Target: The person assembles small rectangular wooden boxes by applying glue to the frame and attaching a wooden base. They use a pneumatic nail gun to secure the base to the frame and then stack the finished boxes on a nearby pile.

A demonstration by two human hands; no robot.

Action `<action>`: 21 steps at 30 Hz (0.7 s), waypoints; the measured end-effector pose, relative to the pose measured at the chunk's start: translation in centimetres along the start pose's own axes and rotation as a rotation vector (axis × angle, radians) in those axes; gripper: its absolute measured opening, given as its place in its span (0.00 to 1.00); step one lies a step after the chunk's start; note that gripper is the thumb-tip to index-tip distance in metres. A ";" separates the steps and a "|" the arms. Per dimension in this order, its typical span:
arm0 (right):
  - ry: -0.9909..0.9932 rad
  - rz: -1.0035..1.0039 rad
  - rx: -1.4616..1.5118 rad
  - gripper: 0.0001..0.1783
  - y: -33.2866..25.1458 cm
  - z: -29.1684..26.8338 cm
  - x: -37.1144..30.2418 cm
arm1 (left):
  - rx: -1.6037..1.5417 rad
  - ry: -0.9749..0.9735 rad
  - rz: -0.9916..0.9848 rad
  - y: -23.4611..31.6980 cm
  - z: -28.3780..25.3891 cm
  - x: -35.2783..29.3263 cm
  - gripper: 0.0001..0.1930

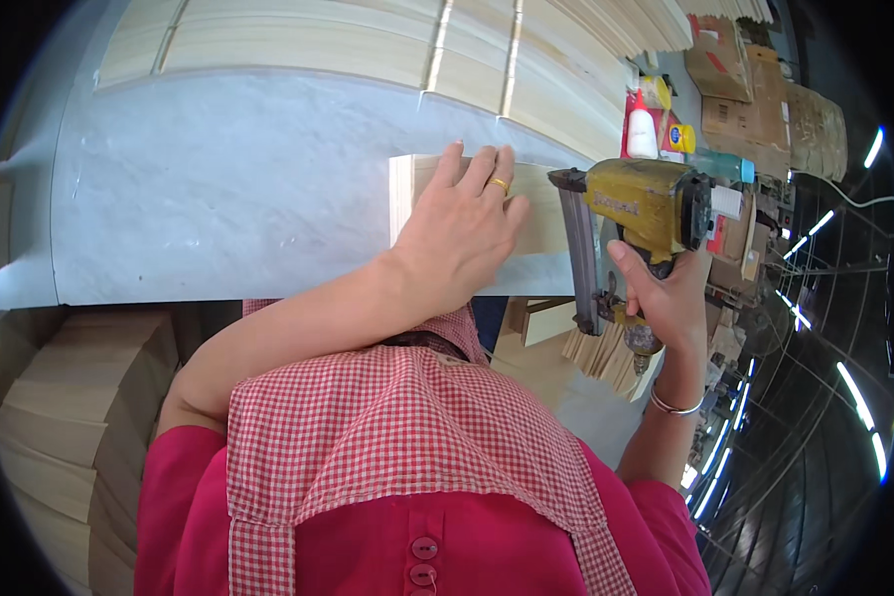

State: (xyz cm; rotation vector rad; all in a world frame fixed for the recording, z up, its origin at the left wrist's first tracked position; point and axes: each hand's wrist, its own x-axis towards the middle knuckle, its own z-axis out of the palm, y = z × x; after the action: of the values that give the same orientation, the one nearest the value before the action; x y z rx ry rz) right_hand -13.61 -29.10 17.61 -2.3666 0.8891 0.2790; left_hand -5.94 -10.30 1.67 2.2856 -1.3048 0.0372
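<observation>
Left hand (464,223): fingers extended and slightly spread across the wooden piece, tips at its far edge.
Right hand (670,293): fingers wrapped around the grip of the nail gun.
Wooden piece (543,214): under the left hand, on the desk near its front edge.
Nail gun (634,202): at 3 o'clock from the left hand, its nose by the wood's right end; whether they touch, I cannot tell.
Desk (238,184): pale grey, stretching towards 9 o'clock.
Boards (348,45): lined up from 11 to 1 o'clock.
Glue bottle (643,137): white, red-tipped, at 2 o'clock.
Cardboard boxes (750,107): beyond it.
</observation>
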 end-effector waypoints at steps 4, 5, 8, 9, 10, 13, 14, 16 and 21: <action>-0.017 -0.001 0.052 0.17 0.8 0.4 0.2 | -0.073 -0.103 -0.025 0.2 0.4 1.5 0.31; -0.030 0.004 0.044 0.16 0.7 0.4 0.3 | -0.128 -0.115 -0.027 -0.2 0.2 1.6 0.31; -0.063 0.021 0.038 0.17 0.7 0.3 0.9 | -0.185 -0.144 -0.033 -0.6 0.0 1.9 0.29; -0.074 0.027 0.036 0.17 0.8 0.3 1.1 | -0.188 -0.151 -0.037 -0.7 0.0 2.0 0.28; -0.072 0.016 0.045 0.17 0.8 0.3 1.1 | -0.190 -0.144 -0.038 -0.6 0.1 2.1 0.28; -0.073 -0.003 0.074 0.17 0.9 0.4 1.3 | -0.192 -0.121 -0.037 -0.6 0.2 1.9 0.27; -0.081 -0.002 0.082 0.17 1.0 0.3 1.4 | -0.189 -0.111 -0.036 -0.7 0.2 1.9 0.27; -0.081 0.004 0.096 0.17 1.0 0.3 1.5 | -0.191 -0.097 -0.031 -0.7 0.3 2.0 0.27; -0.064 0.038 0.147 0.16 1.3 0.6 1.2 | -0.185 -0.109 -0.027 -0.7 0.0 2.1 0.27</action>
State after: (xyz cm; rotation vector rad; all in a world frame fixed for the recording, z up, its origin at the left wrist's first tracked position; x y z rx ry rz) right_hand -13.53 -30.19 16.00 -2.1954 0.8945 0.2930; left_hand -4.24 -11.70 1.90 2.1729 -1.2738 -0.2118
